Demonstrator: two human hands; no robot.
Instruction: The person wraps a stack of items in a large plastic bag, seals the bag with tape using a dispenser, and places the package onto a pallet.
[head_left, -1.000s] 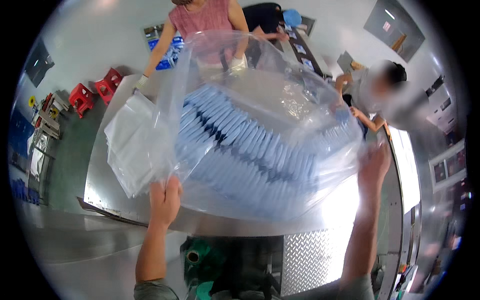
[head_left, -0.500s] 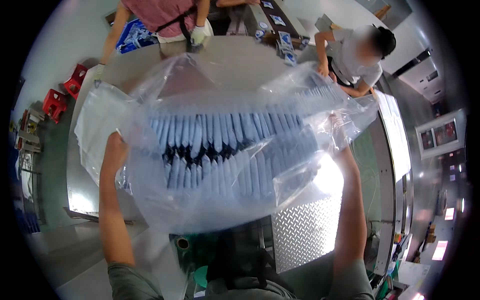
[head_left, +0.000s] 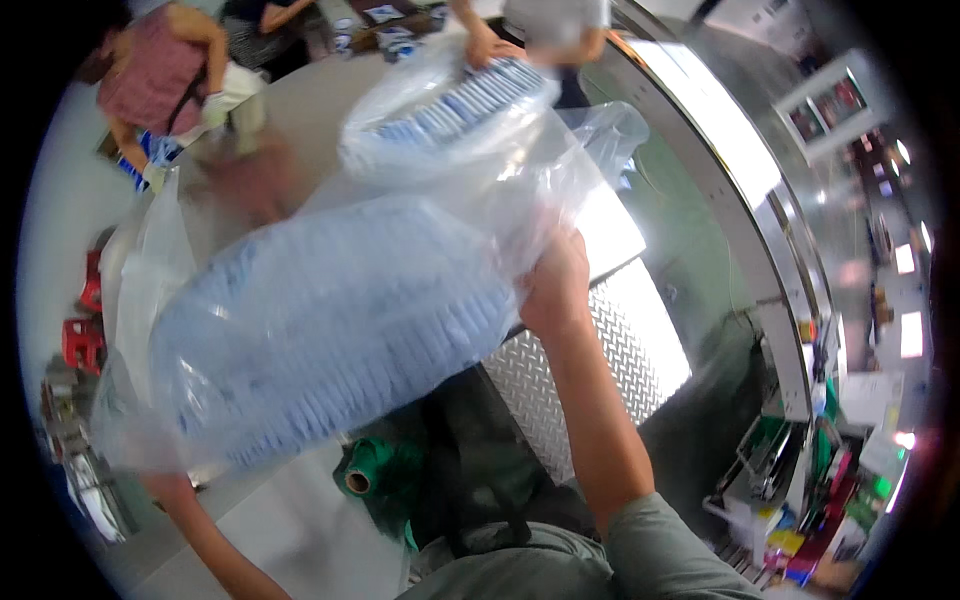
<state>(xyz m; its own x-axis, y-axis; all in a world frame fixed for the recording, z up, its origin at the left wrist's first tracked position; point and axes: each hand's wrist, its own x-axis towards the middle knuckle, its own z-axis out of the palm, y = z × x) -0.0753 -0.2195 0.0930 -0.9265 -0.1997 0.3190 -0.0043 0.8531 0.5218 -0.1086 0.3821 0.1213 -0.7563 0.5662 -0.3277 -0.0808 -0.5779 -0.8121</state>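
Note:
A big clear plastic bag (head_left: 330,310) packed with rows of light-blue packets hangs between my two hands, tilted with its left end nearer me. My right hand (head_left: 556,282) is closed round gathered plastic at the bag's right end. At the lower left, my left hand (head_left: 165,482) grips the other end; plastic and blur cover most of its fingers. Just beyond my right hand, a second clear bag (head_left: 370,150) holds a row of similar packets (head_left: 465,105), and a co-worker's hand (head_left: 490,48) rests at its edge.
The metal table (head_left: 300,110) lies beneath the bags. Another person in a pink top (head_left: 165,75) stands at the far left. Red stools (head_left: 82,345) stand at left. A tread-plate metal surface (head_left: 620,350) is right of me, a green roll (head_left: 375,475) below the bag.
The view has turned to the right. The packets in front of me now lie tilted in the bag, my left hand lower and nearer, my right hand shifted left in the picture.

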